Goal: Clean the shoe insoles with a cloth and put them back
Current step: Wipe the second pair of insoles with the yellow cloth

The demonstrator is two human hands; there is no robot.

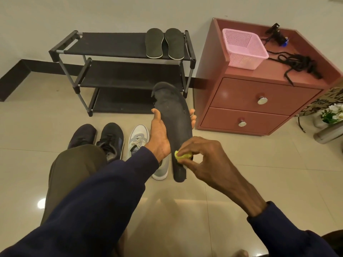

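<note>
This is a home. A low shoe rack (115, 45) stands against a plain wall (92, 13) on a glossy tiled floor (259, 173), with shoes (111, 138) lined up before it. Beside the rack sits a red two-drawer cabinet (256, 93) bearing a pink basket (245, 58), and flowers (334, 113) stand at the right edge.

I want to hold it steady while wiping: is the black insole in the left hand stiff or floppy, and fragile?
Probably fairly stiff: the insole stands out past the left hand without drooping, even under the cloth. Its ragged toe edge suggests it could tear further. Thin, so likely light.
</note>
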